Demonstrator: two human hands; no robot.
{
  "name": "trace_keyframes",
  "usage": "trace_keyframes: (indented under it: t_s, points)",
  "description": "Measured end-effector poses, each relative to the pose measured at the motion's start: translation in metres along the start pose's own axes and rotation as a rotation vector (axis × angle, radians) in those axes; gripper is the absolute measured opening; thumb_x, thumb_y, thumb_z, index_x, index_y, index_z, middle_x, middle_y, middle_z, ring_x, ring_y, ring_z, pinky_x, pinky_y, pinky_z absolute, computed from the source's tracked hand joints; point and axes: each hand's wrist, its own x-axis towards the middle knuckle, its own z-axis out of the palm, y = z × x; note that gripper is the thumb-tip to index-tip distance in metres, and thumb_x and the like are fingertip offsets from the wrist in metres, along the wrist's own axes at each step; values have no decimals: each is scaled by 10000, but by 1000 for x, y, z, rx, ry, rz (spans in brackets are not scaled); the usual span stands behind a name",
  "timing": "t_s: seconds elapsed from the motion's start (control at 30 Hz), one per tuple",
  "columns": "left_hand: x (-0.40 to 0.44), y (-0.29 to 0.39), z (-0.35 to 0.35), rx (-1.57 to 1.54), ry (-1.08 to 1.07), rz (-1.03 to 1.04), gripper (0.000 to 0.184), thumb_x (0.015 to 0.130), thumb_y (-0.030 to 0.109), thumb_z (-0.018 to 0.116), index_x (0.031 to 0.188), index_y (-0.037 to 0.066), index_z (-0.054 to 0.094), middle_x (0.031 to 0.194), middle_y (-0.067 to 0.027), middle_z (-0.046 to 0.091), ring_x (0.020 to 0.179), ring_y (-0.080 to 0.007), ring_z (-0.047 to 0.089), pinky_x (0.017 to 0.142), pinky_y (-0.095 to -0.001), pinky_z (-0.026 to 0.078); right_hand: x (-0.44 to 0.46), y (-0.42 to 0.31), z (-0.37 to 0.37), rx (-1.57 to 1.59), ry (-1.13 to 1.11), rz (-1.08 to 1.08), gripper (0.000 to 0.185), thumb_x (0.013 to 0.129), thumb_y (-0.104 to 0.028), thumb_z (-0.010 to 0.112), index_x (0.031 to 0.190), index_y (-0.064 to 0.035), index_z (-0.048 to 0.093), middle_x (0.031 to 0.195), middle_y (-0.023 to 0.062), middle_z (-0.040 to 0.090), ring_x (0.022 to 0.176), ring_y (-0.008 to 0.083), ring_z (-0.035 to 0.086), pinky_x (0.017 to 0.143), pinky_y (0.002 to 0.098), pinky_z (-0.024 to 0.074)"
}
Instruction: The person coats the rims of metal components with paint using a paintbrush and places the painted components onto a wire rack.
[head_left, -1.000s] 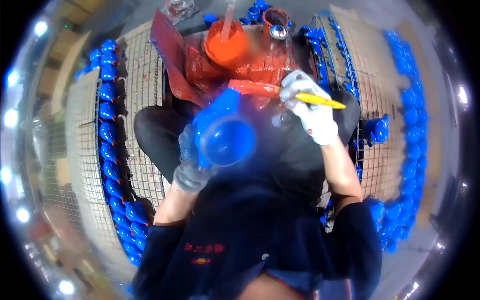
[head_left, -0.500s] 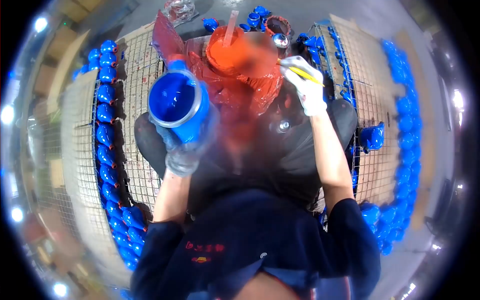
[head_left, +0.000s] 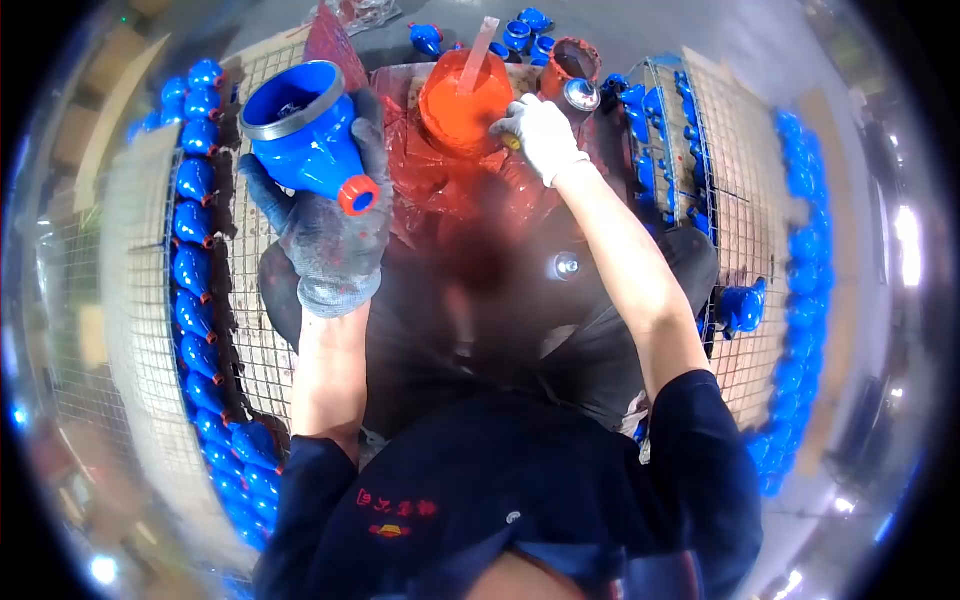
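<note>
My left hand [head_left: 335, 240], in a grey glove, grips a blue-painted metal housing [head_left: 315, 150]. The housing is tilted, its wide bare-metal rim up and to the left, and its small red-ended spout points down toward me. My right hand [head_left: 548, 140], in a white glove, is closed on a slim yellow-handled paintbrush [head_left: 512, 142]. Only a bit of the handle shows; its bristles are hidden. This hand is at the right side of a pot of orange-red paint [head_left: 465, 105], in which a flat pale stick [head_left: 478, 58] stands.
Red-stained plastic [head_left: 430, 180] lies under the pot. A spray can [head_left: 580, 95] and a red-smeared tin [head_left: 572, 62] stand right of it. Rows of blue housings [head_left: 195, 225] line the left rack [head_left: 265, 330]; more sit along the right rack [head_left: 745, 190].
My left hand has lifted and turned the blue housing, so its red-ended spout now shows. My right hand has moved left with the brush to the paint pot's side.
</note>
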Motion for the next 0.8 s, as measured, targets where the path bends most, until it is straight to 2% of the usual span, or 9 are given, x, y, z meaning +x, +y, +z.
trace_keyframes:
  t_s: [0.13, 0.23, 0.27, 0.37, 0.5, 0.57, 0.6, 0.67, 0.8]
  points:
    - [-14, 15, -20, 466, 74, 33, 779, 928, 574, 657, 1464, 55, 430, 1391, -177, 558, 1231, -391, 576, 1030, -528, 507, -24, -9, -24, 9, 91, -69, 227, 832, -156, 672, 1004, -264, 774, 940, 10, 613, 963, 224, 609, 842, 384, 498]
    - [-28, 6, -28, 974, 267, 225, 700, 980, 519, 626, 1473, 66, 421, 1385, -168, 561, 1204, -322, 608, 1046, -476, 508, -51, -11, -25, 81, 242, -112, 206, 817, -166, 691, 991, -256, 754, 953, -2, 605, 951, 215, 598, 791, 370, 479]
    - [-30, -2, -26, 1120, 215, 214, 603, 1013, 424, 621, 1474, 87, 426, 1385, -149, 563, 1196, -276, 620, 1057, -437, 507, -58, -11, -27, 65, 295, -120, 188, 812, -157, 714, 974, -241, 760, 942, -13, 618, 939, 211, 604, 781, 351, 470]
    - [-38, -7, -38, 1682, 245, 292, 840, 803, 154, 879, 1470, 54, 377, 1358, -121, 527, 1171, -244, 606, 983, -362, 552, -67, -22, -61, 158, 616, -156, 217, 786, -109, 777, 967, -228, 768, 913, -10, 654, 910, 206, 627, 799, 344, 474]
    - [-56, -20, -37, 2514, -171, 671, 871, 699, 213, 947, 1378, 60, 425, 1303, -156, 517, 1092, -302, 617, 943, -383, 549, -78, -51, -148, 230, 936, -253, 268, 769, 12, 815, 1003, -75, 719, 858, 73, 623, 856, 249, 621, 773, 357, 520]
    - [-57, -26, -33, 2600, -501, 797, 843, 696, 240, 934, 1360, 73, 442, 1291, -178, 512, 1097, -350, 603, 929, -423, 543, -82, -60, -181, 411, 1011, -300, 303, 707, -112, 891, 965, -163, 742, 848, 6, 696, 808, 204, 657, 754, 338, 493]
    - [-60, -24, -38, 2586, -613, 800, 864, 665, 228, 946, 1355, 82, 447, 1296, -175, 515, 1121, -355, 592, 938, -429, 532, -81, -59, -189, 579, 986, -401, 295, 740, -139, 883, 989, -134, 726, 845, 29, 698, 795, 228, 667, 703, 345, 509]
    - [-66, -29, -40, 2573, -802, 817, 834, 669, 197, 934, 1343, 103, 452, 1307, -174, 514, 1153, -383, 589, 936, -453, 539, -90, -84, -212, 859, 696, -54, 258, 889, -251, 774, 1033, -55, 685, 830, 103, 691, 730, 267, 679, 667, 357, 524]
    - [-78, -42, -30, 2535, -1027, 697, 751, 736, 242, 915, 1327, 91, 477, 1315, -178, 499, 1174, -407, 611, 952, -517, 575, -86, -90, -254, 912, 219, 208, 353, 1014, -334, 608, 1033, 18, 614, 797, 189, 680, 711, 290, 673, 703, 372, 508]
